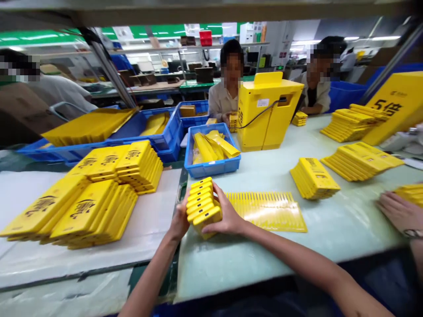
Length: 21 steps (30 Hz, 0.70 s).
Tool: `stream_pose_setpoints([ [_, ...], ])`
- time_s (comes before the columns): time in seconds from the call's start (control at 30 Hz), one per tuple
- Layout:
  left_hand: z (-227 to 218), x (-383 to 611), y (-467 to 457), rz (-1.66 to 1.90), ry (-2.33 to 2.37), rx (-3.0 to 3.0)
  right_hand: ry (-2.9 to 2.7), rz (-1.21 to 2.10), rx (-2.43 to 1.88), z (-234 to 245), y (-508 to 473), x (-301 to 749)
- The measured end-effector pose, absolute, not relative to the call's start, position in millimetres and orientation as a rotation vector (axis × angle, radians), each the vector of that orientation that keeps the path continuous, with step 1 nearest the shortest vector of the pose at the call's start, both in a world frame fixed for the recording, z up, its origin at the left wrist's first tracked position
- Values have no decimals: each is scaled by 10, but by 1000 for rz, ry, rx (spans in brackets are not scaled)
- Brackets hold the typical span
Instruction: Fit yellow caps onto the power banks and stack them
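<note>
Between my two hands is a stack of yellow power banks, tilted, with small dark ports on the ends facing me. The fingers of my left hand wrap the stack's left side. My right hand grips its right side, thumb low across the front and fingers behind. Just right of the stack, a yellow sheet with a row of narrow strips lies flat on the pale mat, partly behind my right hand and forearm. Piles of printed yellow power banks stand on white sheeting to the left.
A blue bin with yellow pieces stands ahead, beside a tall yellow cabinet. More yellow stacks sit at right, near another person's hand. Blue crates line the back left. Two people sit opposite; a shelf edge crosses overhead.
</note>
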<state>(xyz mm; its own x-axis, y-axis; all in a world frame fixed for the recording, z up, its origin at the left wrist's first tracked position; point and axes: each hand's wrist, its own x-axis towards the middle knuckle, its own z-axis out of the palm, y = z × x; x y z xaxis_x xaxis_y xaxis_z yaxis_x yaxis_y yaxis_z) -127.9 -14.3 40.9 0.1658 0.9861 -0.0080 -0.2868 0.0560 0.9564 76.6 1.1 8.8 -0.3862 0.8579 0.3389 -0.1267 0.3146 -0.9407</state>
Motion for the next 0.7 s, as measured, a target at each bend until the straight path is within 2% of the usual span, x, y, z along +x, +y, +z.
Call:
stream_pose_setpoints([
  [0.1, 356, -1274, -200, 1223, 962, 1162, -1587, 1336, -713, 82, 66, 761],
  [0.2, 376, -1260, -205, 1212, 1119, 1391, -1755, 1238, -740, 135, 122, 762],
  [0.37, 377, -1153, -268, 1325, 1307, 1490, -2243, 1110, -735, 552, 201, 1460],
  [0.43, 354, -1155, -264, 1307, 1301, 1490, -2237, 1062, -985, 776, 231, 1989],
  [0.5, 328, -1188, -231, 1265, 1284, 1495, -2119, 808, -1522, 945, 285, 2480],
  [0.57, 304, -1231, -184, 1250, 1277, 1501, -2096, 708, -1901, 1014, 368, 2823],
  [0.7, 275, -1278, -130, 1255, 1284, 1519, -2124, 835, -2132, 916, 549, 3087],
])
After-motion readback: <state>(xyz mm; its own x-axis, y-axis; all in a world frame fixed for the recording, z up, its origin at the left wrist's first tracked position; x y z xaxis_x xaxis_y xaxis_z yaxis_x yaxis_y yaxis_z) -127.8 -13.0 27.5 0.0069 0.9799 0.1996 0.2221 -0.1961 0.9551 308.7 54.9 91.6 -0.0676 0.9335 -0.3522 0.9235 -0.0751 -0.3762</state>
